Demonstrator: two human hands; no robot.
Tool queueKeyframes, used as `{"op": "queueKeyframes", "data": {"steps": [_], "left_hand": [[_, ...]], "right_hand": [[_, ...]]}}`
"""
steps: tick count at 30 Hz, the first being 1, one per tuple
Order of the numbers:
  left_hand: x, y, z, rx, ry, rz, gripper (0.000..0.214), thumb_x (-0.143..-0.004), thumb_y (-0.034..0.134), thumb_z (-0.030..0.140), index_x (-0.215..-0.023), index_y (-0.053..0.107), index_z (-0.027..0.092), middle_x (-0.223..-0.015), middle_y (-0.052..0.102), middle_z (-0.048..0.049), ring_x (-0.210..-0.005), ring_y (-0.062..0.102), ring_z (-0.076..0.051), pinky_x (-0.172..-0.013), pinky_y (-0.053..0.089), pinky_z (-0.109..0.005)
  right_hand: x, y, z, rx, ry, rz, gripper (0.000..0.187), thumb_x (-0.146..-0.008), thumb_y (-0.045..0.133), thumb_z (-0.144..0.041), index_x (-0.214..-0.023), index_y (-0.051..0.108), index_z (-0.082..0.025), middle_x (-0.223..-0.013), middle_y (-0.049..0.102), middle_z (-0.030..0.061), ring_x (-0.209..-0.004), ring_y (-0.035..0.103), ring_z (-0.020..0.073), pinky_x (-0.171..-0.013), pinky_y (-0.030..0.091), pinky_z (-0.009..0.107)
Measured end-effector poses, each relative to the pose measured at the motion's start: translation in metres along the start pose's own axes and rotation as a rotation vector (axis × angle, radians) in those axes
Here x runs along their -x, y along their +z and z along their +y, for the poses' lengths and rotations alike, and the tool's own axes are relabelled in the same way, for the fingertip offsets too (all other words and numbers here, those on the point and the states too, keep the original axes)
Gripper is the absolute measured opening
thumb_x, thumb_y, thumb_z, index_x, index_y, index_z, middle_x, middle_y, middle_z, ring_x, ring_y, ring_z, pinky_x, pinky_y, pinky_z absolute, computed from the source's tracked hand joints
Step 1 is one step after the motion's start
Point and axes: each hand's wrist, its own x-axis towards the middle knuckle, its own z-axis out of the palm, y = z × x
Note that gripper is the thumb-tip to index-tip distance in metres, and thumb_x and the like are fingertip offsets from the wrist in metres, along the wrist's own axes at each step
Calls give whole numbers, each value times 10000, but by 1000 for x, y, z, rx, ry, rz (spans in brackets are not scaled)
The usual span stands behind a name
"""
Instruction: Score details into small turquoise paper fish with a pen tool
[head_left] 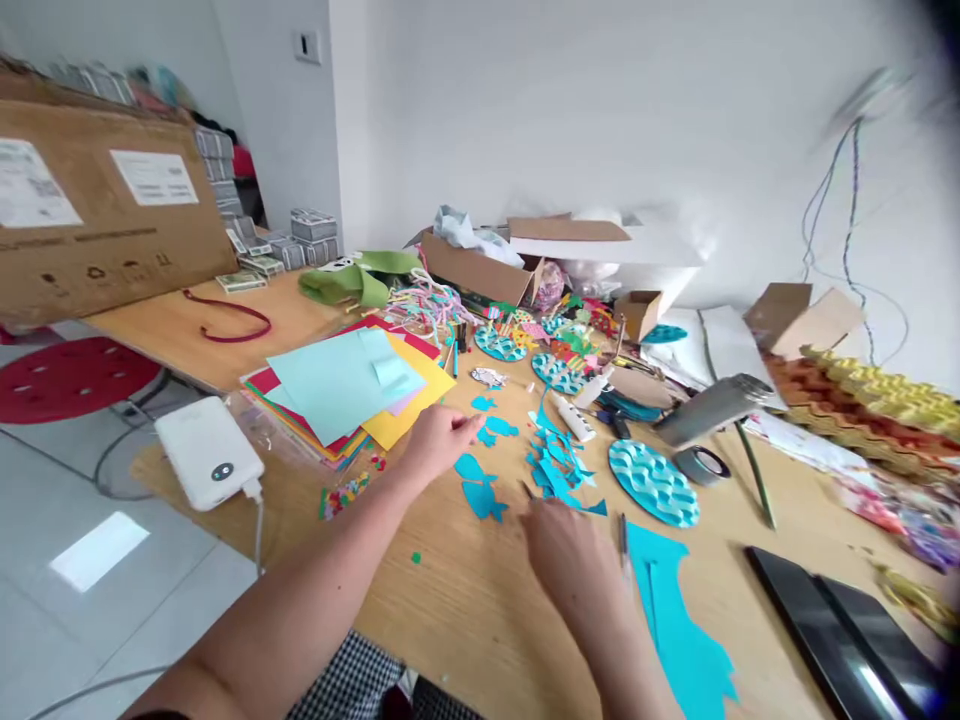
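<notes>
My left hand (439, 440) lies low over the wooden table (465, 610), fingers stretched toward small blue paper cut-outs (501, 427) and just short of them. More blue fish-like cut-outs (480, 495) lie between my hands. My right hand (562, 545) is seen from the back with its fingers curled; a thin dark tip sticks out of them toward a heap of blue scraps (559, 465). What it grips is hidden. A large blue sheet (675, 620) and a pen (622, 535) lie right of that hand.
A stack of coloured paper (345, 385) and a white power bank (208, 452) sit to the left. A blue wavy disc (652, 483), tape roll (701, 465), glue stick (574, 417) and black tablet (847, 640) lie to the right. Craft clutter and cardboard boxes (480, 270) fill the back.
</notes>
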Motion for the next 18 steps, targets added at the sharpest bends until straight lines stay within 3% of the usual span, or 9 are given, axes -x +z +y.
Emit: {"op": "queueKeyframes", "data": {"steps": [2,4,5,7,9,11,13,15,18], "left_hand": [[3,-2,3,54,34,42,357,-958,619,362,-1258,578,172,-1264,591,-89,-1060,622,-260,-875,550,-458],[8,-6,8,110,71,69,330,-962,612,374,-1215,600,163,-1204,620,-85,-1003,641,-238,-837,561,-427],[11,-8,11,139,92,85,319,-959,590,420,-1069,668,131,-1038,680,-80,-869,668,-215,-740,563,-352],[17,-12,17,200,135,101,454,-940,540,515,-766,689,123,-692,664,-46,-621,636,-161,-562,496,-249],[23,-15,24,259,176,106,495,-894,545,558,-631,651,152,-521,587,-11,-490,565,-126,-471,418,-214],[29,-17,32,300,209,92,478,-845,579,562,-582,637,167,-468,554,1,-441,516,-110,-435,375,-205],[35,-21,41,315,233,65,456,-806,616,555,-559,637,173,-457,548,3,-428,496,-105,-427,364,-202],[41,-25,48,312,252,34,437,-780,646,552,-560,652,175,-453,544,5,-431,495,-107,-425,366,-200],[52,-32,52,293,271,-1,436,-765,668,562,-567,668,174,-469,555,-1,-455,510,-116,-431,380,-199]], "right_hand": [[19,13,-24,-109,-277,94,303,-916,504,15,-927,748,-164,-980,760,114,-912,740,244,-792,580,315],[37,33,-51,-228,-426,221,140,-897,638,-89,-946,737,-175,-993,756,94,-940,721,265,-826,594,361],[44,44,-63,-256,-467,293,110,-875,713,-187,-980,737,-163,-1027,755,109,-972,711,294,-841,600,393],[52,61,-83,-277,-483,422,396,-863,748,-369,-1160,694,-113,-1163,727,164,-1073,681,339,-931,577,461],[53,68,-98,-285,-534,467,540,-885,688,-486,-1255,636,-96,-1267,686,176,-1174,632,373,-987,544,531],[53,68,-110,-340,-583,468,531,-955,579,-487,-1375,535,-164,-1400,615,92,-1320,528,331,-1072,484,534],[54,65,-118,-417,-523,474,558,-966,563,-462,-1455,433,-226,-1458,572,31,-1391,456,272,-1136,427,491],[56,65,-120,-520,-468,507,617,-911,658,-395,-1466,443,-233,-1436,593,72,-1385,467,293,-1192,345,451],[61,79,-105,-555,-456,535,655,-903,660,-403,-1486,421,-223,-1469,560,75,-1383,471,316,-1172,378,497]]}}
